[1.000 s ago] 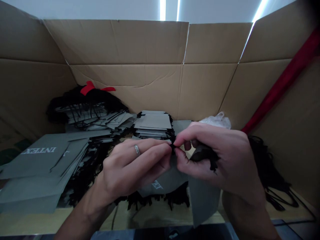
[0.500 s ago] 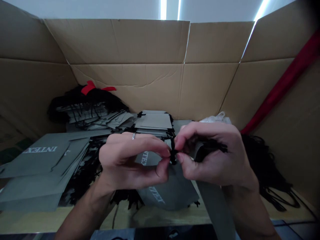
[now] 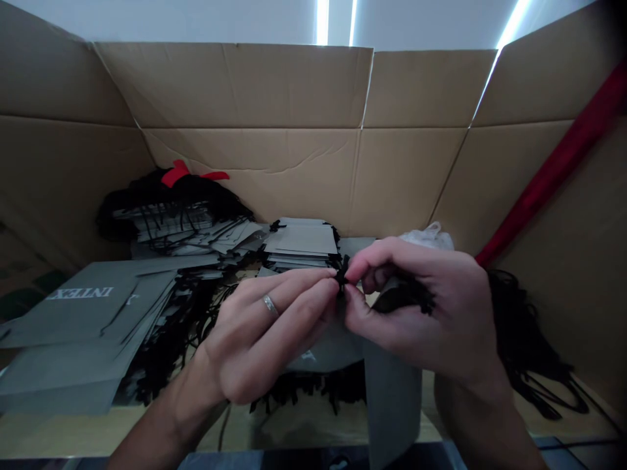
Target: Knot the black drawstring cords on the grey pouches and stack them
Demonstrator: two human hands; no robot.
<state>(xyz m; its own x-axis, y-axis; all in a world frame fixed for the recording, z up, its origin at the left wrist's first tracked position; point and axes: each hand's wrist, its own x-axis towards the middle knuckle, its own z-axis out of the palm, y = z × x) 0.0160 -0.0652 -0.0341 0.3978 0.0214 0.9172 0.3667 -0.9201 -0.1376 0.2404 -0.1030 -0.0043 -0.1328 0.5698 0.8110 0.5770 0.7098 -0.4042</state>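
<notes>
Near the middle, my left hand, with a ring on one finger, pinches a small black cord knot. The fingertips of my right hand meet it from the other side and pinch the same cord. A grey piece hangs down below my right hand, and a black bundle is tucked inside that palm. Beneath the hands lie more grey pieces with black cord ends, partly hidden by my left hand.
Grey pieces lettered INTEX lie at left. Behind are a grey stack and a black cord pile with red strips. Black cords lie right, near a white plastic bag. Cardboard walls surround the wooden table.
My left hand has turned so its back shows more, and its fingers have closed together at the knot. The hanging grey piece has swung left and hangs more upright.
</notes>
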